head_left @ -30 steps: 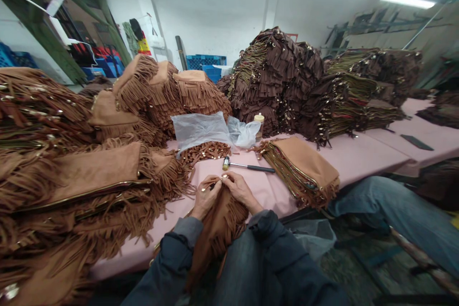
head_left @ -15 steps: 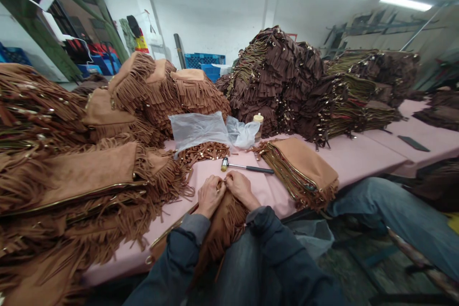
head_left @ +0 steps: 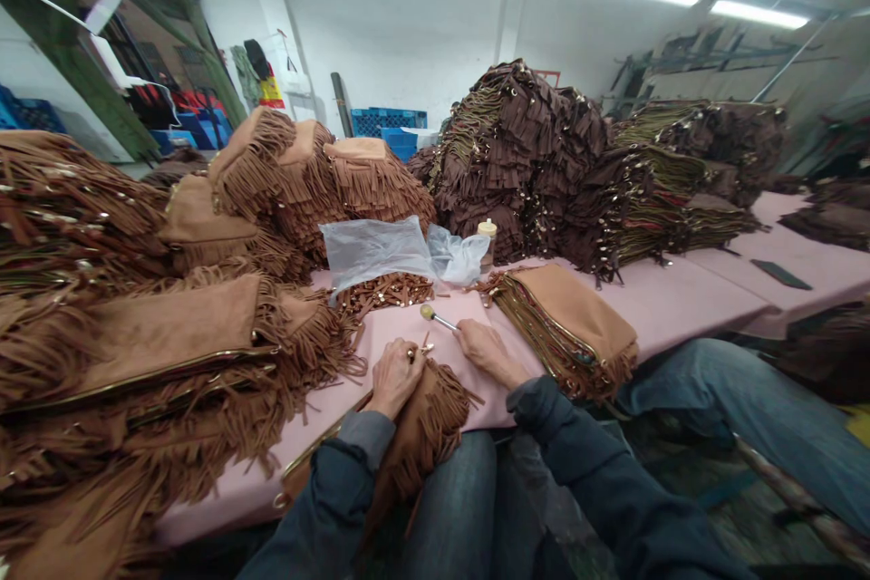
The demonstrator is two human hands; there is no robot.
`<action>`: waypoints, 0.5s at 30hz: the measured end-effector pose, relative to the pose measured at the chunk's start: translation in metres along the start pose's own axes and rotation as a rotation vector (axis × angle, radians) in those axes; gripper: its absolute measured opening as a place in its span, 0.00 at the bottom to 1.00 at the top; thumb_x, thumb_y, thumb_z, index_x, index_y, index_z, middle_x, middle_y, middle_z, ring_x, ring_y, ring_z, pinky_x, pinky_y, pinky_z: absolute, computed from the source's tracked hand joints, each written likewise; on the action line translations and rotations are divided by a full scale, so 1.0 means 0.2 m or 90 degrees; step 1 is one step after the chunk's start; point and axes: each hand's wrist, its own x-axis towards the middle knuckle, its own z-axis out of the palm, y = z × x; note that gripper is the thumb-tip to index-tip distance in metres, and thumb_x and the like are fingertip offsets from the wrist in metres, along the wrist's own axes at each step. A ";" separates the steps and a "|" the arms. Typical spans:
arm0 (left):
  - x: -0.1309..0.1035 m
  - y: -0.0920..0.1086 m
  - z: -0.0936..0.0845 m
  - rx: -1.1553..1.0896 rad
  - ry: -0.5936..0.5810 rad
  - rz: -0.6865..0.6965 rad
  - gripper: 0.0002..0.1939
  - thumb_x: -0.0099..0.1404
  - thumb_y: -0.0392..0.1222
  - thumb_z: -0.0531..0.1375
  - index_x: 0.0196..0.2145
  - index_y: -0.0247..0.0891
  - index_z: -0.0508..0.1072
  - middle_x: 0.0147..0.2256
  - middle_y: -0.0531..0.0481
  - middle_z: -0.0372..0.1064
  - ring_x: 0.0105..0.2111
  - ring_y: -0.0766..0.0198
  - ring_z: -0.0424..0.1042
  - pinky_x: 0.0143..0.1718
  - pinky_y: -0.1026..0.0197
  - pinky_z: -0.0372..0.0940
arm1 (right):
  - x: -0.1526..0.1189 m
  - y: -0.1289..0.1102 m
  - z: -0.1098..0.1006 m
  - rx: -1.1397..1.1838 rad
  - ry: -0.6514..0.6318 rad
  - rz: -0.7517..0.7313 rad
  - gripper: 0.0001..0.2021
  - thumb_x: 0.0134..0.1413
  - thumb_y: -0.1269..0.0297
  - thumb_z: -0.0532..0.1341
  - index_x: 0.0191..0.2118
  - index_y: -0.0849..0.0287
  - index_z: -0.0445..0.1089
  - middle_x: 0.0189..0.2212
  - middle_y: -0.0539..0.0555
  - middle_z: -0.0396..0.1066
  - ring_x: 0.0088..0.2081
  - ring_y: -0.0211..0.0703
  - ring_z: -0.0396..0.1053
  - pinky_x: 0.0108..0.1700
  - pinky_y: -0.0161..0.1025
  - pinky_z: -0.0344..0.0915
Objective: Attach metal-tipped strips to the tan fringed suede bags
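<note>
Hammer (head_left: 443, 321) in one fist, fringed bag (head_left: 427, 412) in the other
Right hand (head_left: 488, 352) is wrapped round the handle; left hand (head_left: 396, 376) has fingers curled tight, pinching the bag's top end (the rest droops off the pink table (head_left: 713, 290)).

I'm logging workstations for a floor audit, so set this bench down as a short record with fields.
Left hand: holding the upper end of a brown fringed piece
Right hand: gripping a hammer, its head pointing away from the person
Beyond the hammer: loose brown strips, clear plastic, a bottle
Right of the hands: a stack of tan pouches
Far side: a tall dark brown fringed pile
Table covering: pink
</note>
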 end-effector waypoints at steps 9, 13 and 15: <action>-0.02 0.04 0.02 0.118 0.027 0.043 0.11 0.71 0.41 0.51 0.38 0.40 0.72 0.38 0.44 0.68 0.43 0.53 0.66 0.42 0.56 0.60 | -0.29 -0.11 0.03 0.068 -0.045 0.015 0.15 0.71 0.59 0.47 0.53 0.51 0.66 0.37 0.54 0.75 0.37 0.44 0.71 0.34 0.38 0.52; -0.02 0.05 0.02 0.125 0.039 0.029 0.12 0.71 0.42 0.50 0.38 0.40 0.73 0.37 0.44 0.68 0.42 0.53 0.66 0.41 0.54 0.59 | -0.28 -0.13 -0.04 0.110 -0.010 0.008 0.17 0.71 0.60 0.46 0.58 0.49 0.65 0.40 0.54 0.76 0.40 0.45 0.72 0.37 0.38 0.56; -0.02 0.05 0.02 0.118 0.038 0.026 0.11 0.71 0.42 0.51 0.37 0.40 0.73 0.37 0.44 0.69 0.42 0.53 0.66 0.41 0.55 0.59 | -0.29 -0.13 -0.05 0.132 0.047 0.001 0.20 0.71 0.59 0.45 0.63 0.49 0.61 0.43 0.56 0.75 0.43 0.46 0.72 0.40 0.38 0.59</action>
